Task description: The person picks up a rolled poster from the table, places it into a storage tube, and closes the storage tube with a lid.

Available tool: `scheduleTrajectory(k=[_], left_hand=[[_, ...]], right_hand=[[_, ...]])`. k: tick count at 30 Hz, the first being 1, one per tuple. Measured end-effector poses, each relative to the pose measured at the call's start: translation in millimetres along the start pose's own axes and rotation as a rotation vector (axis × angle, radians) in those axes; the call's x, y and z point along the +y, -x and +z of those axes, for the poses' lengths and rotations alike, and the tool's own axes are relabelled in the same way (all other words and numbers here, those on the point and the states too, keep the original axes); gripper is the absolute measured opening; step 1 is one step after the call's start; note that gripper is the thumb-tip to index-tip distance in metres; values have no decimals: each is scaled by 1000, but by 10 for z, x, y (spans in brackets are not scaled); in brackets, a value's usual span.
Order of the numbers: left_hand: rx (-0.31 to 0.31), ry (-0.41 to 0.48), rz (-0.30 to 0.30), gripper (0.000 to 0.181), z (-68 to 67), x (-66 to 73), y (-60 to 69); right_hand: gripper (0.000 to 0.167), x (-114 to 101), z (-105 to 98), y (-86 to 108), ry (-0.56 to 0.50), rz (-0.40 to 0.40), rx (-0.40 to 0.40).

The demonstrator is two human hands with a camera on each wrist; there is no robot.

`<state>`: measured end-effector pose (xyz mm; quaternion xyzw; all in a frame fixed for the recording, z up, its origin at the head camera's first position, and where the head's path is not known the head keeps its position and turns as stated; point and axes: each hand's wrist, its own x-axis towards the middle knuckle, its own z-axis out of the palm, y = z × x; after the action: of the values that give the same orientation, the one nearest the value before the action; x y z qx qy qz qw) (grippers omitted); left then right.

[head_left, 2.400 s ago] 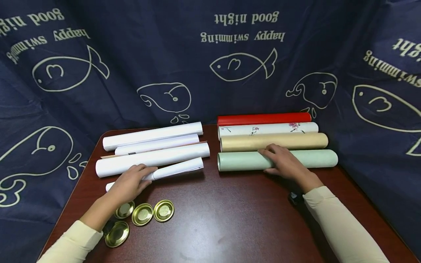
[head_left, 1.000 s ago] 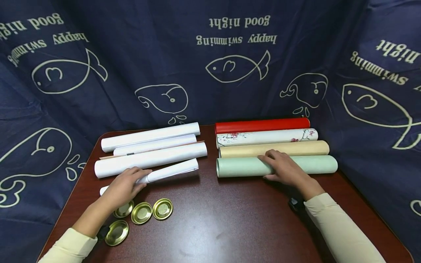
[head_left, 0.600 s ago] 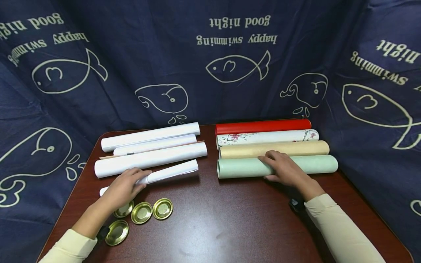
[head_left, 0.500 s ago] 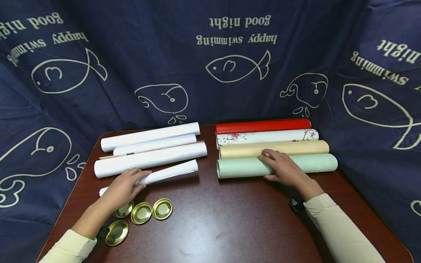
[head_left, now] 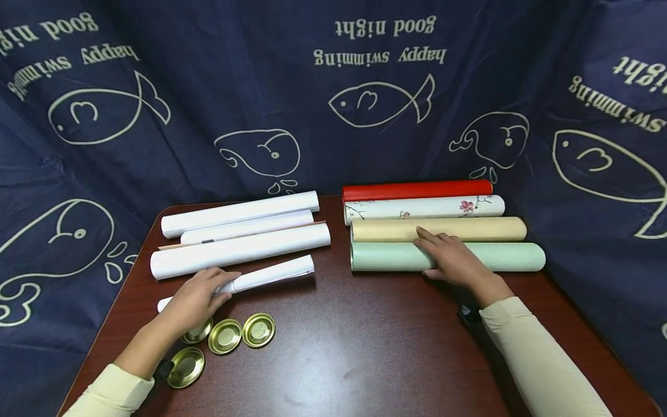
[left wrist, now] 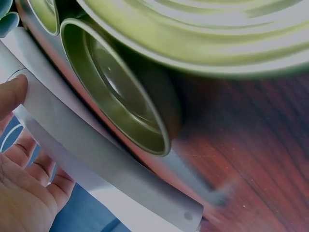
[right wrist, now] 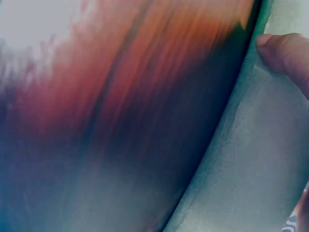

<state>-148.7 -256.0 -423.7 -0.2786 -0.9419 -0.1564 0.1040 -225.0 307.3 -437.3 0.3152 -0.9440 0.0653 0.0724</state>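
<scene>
My left hand [head_left: 200,292] holds a thin roll of white paper [head_left: 276,271] at its middle, one end raised off the table. In the left wrist view my thumb [left wrist: 14,94] lies on one side of that roll and my fingers on the other. My right hand [head_left: 450,258] grips a pale green roll [head_left: 505,256] from above. Its thumb [right wrist: 282,50] presses the near side in the right wrist view. The forefinger reaches over to the beige roll [head_left: 385,230] behind it. A flowered white roll [head_left: 427,208] and a red roll [head_left: 417,190] lie farther back.
Several shallow gold metal dishes [head_left: 259,330] sit near my left forearm. More white rolls [head_left: 239,251] and a thin brown strip lie at the back left of the dark red table [head_left: 333,359]. A navy curtain [head_left: 292,69] hangs behind and at the sides.
The four rolls on the right dipped towards me, then rolled back away, the flowered one turning. The green roll also slid slightly right. My left hand kept its hold; the view shifted a little.
</scene>
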Motion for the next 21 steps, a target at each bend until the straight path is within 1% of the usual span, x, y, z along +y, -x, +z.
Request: scheduleTrajectory(k=[4, 10, 17, 21], left_hand=[[7, -2, 4, 47, -3, -13, 5], [14, -7, 13, 48, -9, -13, -7], [-8, -14, -2, 48, -51, 17, -31], [-12, -17, 0, 48, -48, 21, -40]], right_hand=[[78, 44, -8, 14, -12, 8, 5], [77, 50, -19, 20, -15, -26, 27], [78, 16, -25, 28, 6, -82, 93], [76, 1, -26, 36, 14, -91, 99]])
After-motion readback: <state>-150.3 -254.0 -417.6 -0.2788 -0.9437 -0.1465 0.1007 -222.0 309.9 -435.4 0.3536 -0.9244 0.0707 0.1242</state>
